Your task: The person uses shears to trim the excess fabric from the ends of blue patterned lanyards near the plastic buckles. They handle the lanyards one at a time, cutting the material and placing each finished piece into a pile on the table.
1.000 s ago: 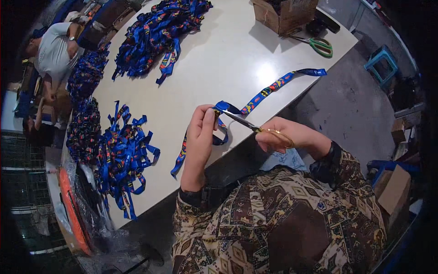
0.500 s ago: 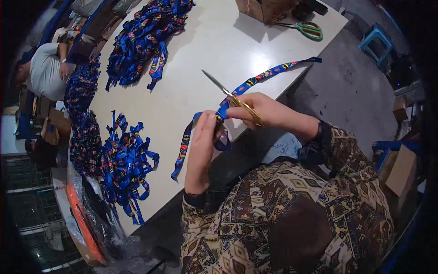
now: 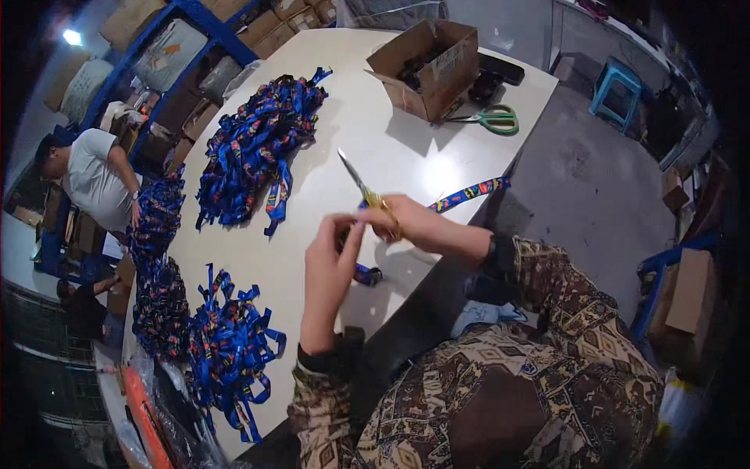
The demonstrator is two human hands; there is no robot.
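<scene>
Over the near edge of the table, my right hand (image 3: 410,221) is closed around gold-handled scissors (image 3: 355,177), their blades pointing up and away. A blue printed lanyard strap (image 3: 473,192) runs out to the right from behind this hand. Pinched fingers of my left hand (image 3: 326,266) meet the right-hand fingers around the strap's middle, which is mostly hidden. A short loop of the strap shows just below the fingers. Two heaps of similar straps lie on the table, one at the far left (image 3: 254,148) and a looser one nearer (image 3: 234,352).
Along the left side of the white table (image 3: 344,102) runs another strap pile (image 3: 160,273). An open cardboard box (image 3: 426,74) and green-handled scissors (image 3: 498,120) are at the back right. A person in a white shirt (image 3: 101,176) stands left. A blue stool (image 3: 616,94) stands right.
The view has tilted toward the far side of the table. My hands have drawn closer together, and the strap end that hung left of my left hand no longer shows.
</scene>
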